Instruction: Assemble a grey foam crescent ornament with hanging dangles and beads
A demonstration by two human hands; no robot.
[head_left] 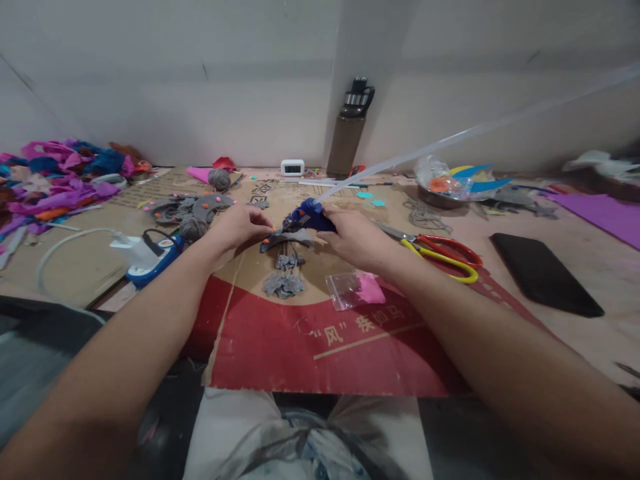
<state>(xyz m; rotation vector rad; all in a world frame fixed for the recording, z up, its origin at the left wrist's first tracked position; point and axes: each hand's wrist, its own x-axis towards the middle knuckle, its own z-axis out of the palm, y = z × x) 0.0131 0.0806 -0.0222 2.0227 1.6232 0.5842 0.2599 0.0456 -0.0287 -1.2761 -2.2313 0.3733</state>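
Note:
My right hand (350, 233) is wrapped round a dark blue hot glue gun (311, 217). A long translucent glue stick (450, 141) runs from its rear up to the right. The gun's nozzle end is over a curved grey felt piece (296, 237) with small orange balls on it. At the left end of that piece, my left hand (243, 227) has thumb and forefinger pinched together; exactly what lies between the tips is hard to see. Ruffled grey felt bits (284, 285) hang on strings below the curved piece, lying on the cardboard (320, 367).
Left are more grey felt pieces (207, 208), a blue power socket (155, 260) and a heap of coloured cloth (60, 177). Right lie scissors (443, 257), a black phone (545, 273) and a metal bowl (443, 197). A bottle (346, 143) and a small clock (293, 168) stand behind; a plastic bag (344, 291) lies near.

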